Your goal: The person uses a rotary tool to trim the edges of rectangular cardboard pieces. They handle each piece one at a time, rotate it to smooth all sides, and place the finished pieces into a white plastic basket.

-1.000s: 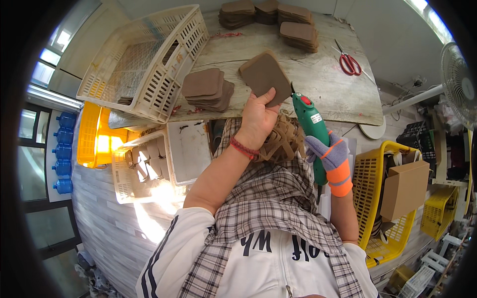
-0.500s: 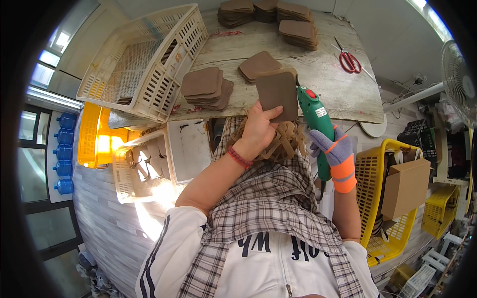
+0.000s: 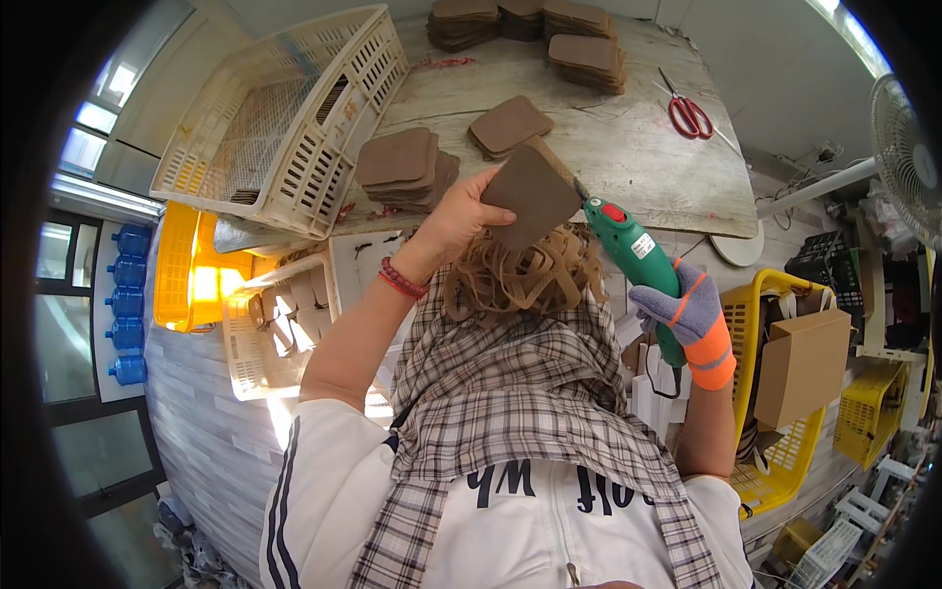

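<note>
My bare left hand (image 3: 456, 218) grips a flat brown piece with rounded corners (image 3: 535, 201), its thumb on top and fingers underneath. In my right hand (image 3: 684, 304), which wears a grey and orange glove, is a green electric hand tool (image 3: 633, 245) with a red button and a cord. The tool's narrow dark tip meets the piece's right edge, where a lighter strip runs along the border. A tangle of brown strips (image 3: 530, 280) lies on my checked apron below. Beyond my left hand sit a brown stack (image 3: 397, 157) and a smaller one (image 3: 510, 123).
Several brown stacks (image 3: 586, 54) stand at the table's far side. Red-handled scissors (image 3: 691, 118) lie at the right. A white crate (image 3: 294, 167) stands on the left; a yellow basket (image 3: 785, 471) with a cardboard box (image 3: 800, 371) is at my right. A fan (image 3: 898, 162) stands far right.
My left hand has moved left and turned the brown piece, so its corner points up. My right hand has shifted right and down, tilting the tool; more of the strips show.
</note>
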Demonstrator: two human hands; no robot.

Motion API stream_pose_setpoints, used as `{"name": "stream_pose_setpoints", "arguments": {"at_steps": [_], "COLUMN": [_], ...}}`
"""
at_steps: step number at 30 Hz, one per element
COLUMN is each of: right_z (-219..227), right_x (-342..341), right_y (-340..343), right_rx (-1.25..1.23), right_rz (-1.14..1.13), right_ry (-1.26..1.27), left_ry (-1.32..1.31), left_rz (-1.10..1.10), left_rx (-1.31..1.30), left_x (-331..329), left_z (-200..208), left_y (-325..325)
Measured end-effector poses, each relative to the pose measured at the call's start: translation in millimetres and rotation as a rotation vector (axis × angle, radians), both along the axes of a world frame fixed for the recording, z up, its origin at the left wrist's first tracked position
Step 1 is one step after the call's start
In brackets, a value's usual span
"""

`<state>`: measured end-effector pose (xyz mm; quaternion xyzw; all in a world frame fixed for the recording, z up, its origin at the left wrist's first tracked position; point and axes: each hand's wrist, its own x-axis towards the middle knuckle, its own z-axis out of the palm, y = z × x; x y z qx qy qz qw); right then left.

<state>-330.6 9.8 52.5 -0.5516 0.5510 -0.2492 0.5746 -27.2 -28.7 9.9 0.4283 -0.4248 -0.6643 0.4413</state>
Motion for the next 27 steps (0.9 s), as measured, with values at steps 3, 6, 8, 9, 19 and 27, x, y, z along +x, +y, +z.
{"name": "stream_pose_setpoints", "arguments": {"at_steps": [3,6,8,9,19,27], "right_z": [2,1,0,-1,-3,1], "right_x": [3,9,13,15,15,16], "right_y": [3,4,4,3,1,6], "right_rx": [0.015,0.038,0.046,0.047,0.045,0.092], "right_rz": [0.013,0.001,-0.001,0.003,0.079,0.072], "right_ry": [-0.004,-0.054,-0.073,-0.074,-0.043,-0.017], "left_ry": [-0.114,-0.125,-0.135,-0.14,-0.541,-0.165], "left_rz": [-0.07,-0.12,-0.154,-0.179,-0.163,0.185], "left_rx": [0.002,0.032,0.051,0.06,-0.1,-0.144], "left_x": [4,2,0,1,19,32], "left_z": [9,12,12,11,17,5], "left_y": [-1,3,5,6,3,8]}}
